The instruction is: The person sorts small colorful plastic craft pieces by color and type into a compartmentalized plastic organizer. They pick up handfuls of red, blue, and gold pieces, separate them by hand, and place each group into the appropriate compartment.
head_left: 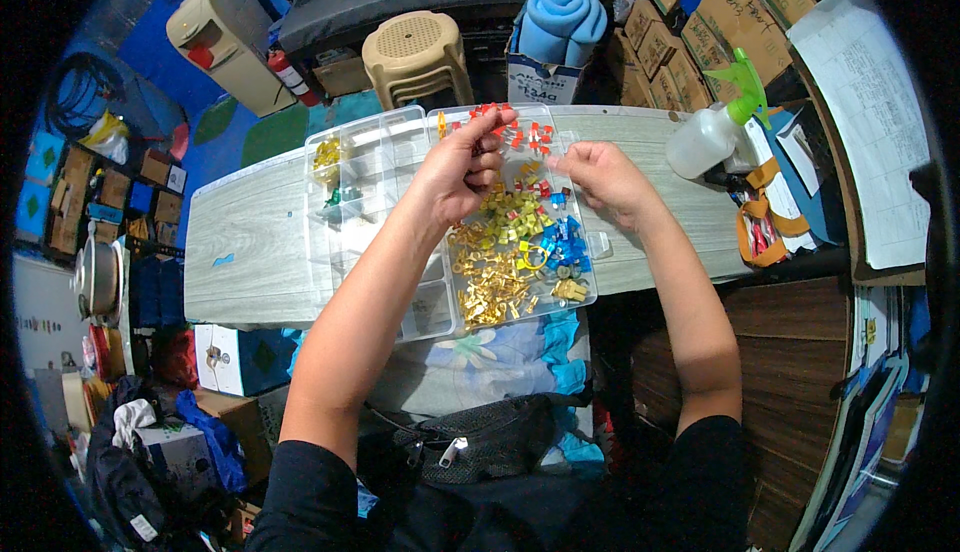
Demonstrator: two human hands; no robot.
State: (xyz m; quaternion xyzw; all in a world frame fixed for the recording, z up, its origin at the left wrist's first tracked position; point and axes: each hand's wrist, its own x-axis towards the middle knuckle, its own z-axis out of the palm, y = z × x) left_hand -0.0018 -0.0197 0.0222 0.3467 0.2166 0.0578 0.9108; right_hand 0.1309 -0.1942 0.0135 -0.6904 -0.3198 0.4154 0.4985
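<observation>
A clear plastic organizer box (398, 214) lies open on the table. Its right half holds small loose parts: red blade fuses (538, 136) at the far end, yellow-green fuses (520, 217) in the middle, blue fuses (568, 244) at the right and brass terminals (490, 277) nearest me. My left hand (468, 164) is closed above the far part, with red showing between its curled fingers and at the fingertips. Beside the box's right edge, my right hand (605, 180) is pinched, close to a red piece; what its fingertips hold is too small to tell.
Yellow fuses (328, 157) and green ones (342, 196) sit in the left compartments. A spray bottle (700, 140) and an orange strap (758, 214) lie right on the table (245, 222). Beyond it are stacked stools (412, 44) and a rolled blue towel (562, 17); boxes (740, 22) stand far right.
</observation>
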